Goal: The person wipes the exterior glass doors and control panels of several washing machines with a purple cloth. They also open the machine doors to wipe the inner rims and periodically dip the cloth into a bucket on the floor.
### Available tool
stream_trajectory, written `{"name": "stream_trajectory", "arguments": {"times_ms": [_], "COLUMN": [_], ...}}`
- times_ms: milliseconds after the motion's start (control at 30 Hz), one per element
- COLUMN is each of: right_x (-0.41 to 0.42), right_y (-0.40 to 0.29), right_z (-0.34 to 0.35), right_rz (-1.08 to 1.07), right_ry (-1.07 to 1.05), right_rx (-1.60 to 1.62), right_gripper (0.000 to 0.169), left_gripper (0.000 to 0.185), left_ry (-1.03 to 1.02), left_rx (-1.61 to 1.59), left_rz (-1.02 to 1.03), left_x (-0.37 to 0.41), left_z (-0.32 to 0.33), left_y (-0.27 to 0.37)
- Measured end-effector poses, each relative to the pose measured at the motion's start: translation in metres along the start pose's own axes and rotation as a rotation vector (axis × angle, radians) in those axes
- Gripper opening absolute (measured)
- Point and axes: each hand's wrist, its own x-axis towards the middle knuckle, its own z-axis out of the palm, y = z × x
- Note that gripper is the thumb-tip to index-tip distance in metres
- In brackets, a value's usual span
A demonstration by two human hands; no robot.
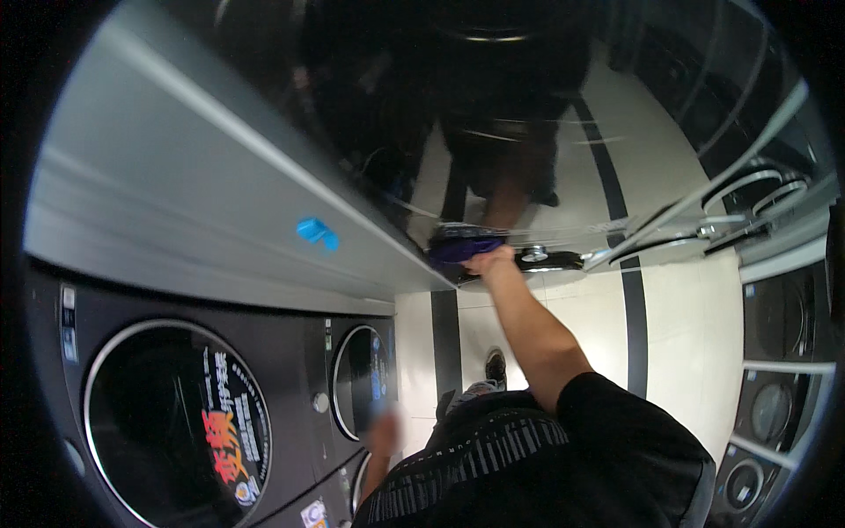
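Observation:
My right hand (490,259) reaches forward and grips a dark purple cloth (462,251), which lies against the lower left part of a glossy black reflective panel (508,171). Just right of the hand is a round silver knob (533,253) on a dark rim. Low in the view hangs my left hand (384,432), blurred, beside the front-loading washing machines; whether its fingers are apart or closed does not show.
A grey side panel (198,198) with a piece of blue tape (318,233) runs along the left. Under it stand dark washing machines (290,369) with round doors. More machines (769,409) line the right. The tiled floor (686,330) has dark stripes.

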Motion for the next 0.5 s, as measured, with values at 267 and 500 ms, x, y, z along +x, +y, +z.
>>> {"name": "stream_trajectory", "arguments": {"times_ms": [267, 500], "right_x": [0.007, 0.096], "right_y": [-0.060, 0.052], "right_z": [-0.024, -0.027], "right_rz": [-0.095, 0.221], "right_ry": [0.052, -0.161], "right_rx": [-0.087, -0.123], "right_gripper": [0.066, 0.062], "left_gripper": [0.023, 0.025], "left_ry": [-0.294, 0.128], "left_rx": [0.184, -1.144], "left_rz": [0.007, -0.613], "left_x": [-0.141, -0.194], "left_z": [0.069, 0.132], "left_y": [-0.060, 0.041]}}
